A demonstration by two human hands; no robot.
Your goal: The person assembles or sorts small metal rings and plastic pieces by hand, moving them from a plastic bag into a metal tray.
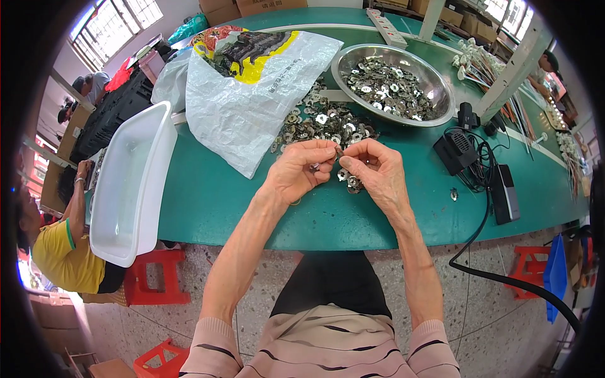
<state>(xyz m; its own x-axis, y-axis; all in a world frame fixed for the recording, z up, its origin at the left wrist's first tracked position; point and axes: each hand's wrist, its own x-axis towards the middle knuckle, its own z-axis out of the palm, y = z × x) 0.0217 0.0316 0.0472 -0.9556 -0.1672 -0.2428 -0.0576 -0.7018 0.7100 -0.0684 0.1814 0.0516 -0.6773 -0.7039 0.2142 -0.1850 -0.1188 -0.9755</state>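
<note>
My left hand [301, 169] and my right hand [378, 173] meet above the green table, thumbs and forefingers pinched around one small metal piece [339, 152]. The curled fingers of the left hand show another shiny bit [314, 167] between them. Just beyond, a heap of small round, notched metal pieces [324, 123] spreads over the tabletop, and several lie under my right hand. A wide steel bowl [449, 104] at the far right of the heap holds many more such pieces. To the heap's left, a white woven plastic sack [230, 123] lies partly over it.
A white plastic tub [157, 148] rests at the table's left edge. On the right are a black device [457, 151], a black box [504, 195], cables and a loose metal piece [454, 194]. A person in yellow [69, 255] sits at left, near a red stool [157, 277].
</note>
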